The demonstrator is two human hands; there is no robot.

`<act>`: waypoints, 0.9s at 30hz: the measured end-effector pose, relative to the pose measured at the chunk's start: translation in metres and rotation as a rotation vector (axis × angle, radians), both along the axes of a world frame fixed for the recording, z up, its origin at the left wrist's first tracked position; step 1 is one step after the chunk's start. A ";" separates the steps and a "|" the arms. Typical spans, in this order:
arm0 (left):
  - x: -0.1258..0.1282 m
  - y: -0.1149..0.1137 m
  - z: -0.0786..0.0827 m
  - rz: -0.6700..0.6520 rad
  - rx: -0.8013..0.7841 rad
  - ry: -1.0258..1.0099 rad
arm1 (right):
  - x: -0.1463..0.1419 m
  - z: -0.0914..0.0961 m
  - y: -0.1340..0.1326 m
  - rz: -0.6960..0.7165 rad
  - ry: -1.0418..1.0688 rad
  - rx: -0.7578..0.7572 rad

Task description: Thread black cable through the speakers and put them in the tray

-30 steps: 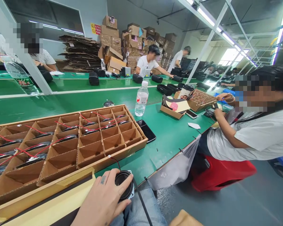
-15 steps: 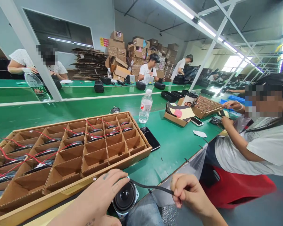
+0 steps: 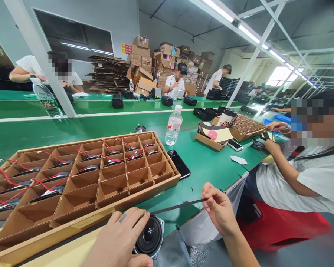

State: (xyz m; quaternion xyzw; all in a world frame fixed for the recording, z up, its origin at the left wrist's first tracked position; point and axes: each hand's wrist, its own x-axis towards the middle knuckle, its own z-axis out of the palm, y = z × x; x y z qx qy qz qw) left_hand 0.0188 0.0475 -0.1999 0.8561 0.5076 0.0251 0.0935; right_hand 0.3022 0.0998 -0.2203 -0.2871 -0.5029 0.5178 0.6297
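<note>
A small round speaker (image 3: pixel 149 234) with a black cone and a metal frame faces up near the table's front edge. My left hand (image 3: pixel 125 230) grips its left side, fingertips on the top rim and thumb along the bottom. From the speaker's top edge a thin black strip (image 3: pixel 178 206) stretches to the right. Its far end is pinched between the thumb and fingers of my right hand (image 3: pixel 217 204). The strip's left end lies at my left fingertips, partly hidden by them.
A divided cardboard box (image 3: pixel 114 200) holds several speakers with red wires. Behind it stand a water bottle (image 3: pixel 173 126) and a phone (image 3: pixel 180 165). A co-worker (image 3: pixel 292 167) sits at the right, near a small tray (image 3: pixel 211 141). Another speaker (image 3: pixel 140 128) lies farther back.
My right hand has risen and pulled the strip from a sagging curve into a nearly straight, upward-slanting line. My left hand stays on the speaker.
</note>
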 end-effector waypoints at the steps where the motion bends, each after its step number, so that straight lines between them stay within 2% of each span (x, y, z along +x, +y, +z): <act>1: -0.003 -0.001 -0.005 -0.018 0.022 -0.002 | 0.002 -0.005 -0.003 -0.009 0.012 -0.025; 4: -0.004 -0.002 -0.010 -0.043 0.094 0.045 | 0.008 -0.018 -0.016 -0.035 0.003 -0.078; 8: 0.003 -0.003 -0.002 -0.103 0.251 0.104 | 0.016 -0.032 -0.039 -0.047 -0.028 -0.135; 11: 0.008 -0.007 0.002 -0.086 0.389 0.119 | 0.019 -0.041 -0.053 -0.042 -0.046 -0.133; 13: 0.008 -0.008 0.004 -0.054 0.421 0.136 | 0.021 -0.046 -0.061 -0.042 -0.072 -0.115; 15: 0.006 -0.007 0.004 -0.105 0.435 0.129 | 0.022 -0.050 -0.068 -0.048 -0.112 -0.087; 19: 0.003 -0.001 0.004 -0.175 0.395 0.112 | 0.022 -0.052 -0.081 -0.018 -0.181 -0.027; 23: 0.008 0.001 0.011 -0.137 0.255 0.186 | 0.022 -0.052 -0.092 0.093 -0.245 0.052; 27: 0.012 0.002 0.018 -0.111 0.106 0.228 | 0.020 -0.060 -0.106 0.175 -0.284 0.037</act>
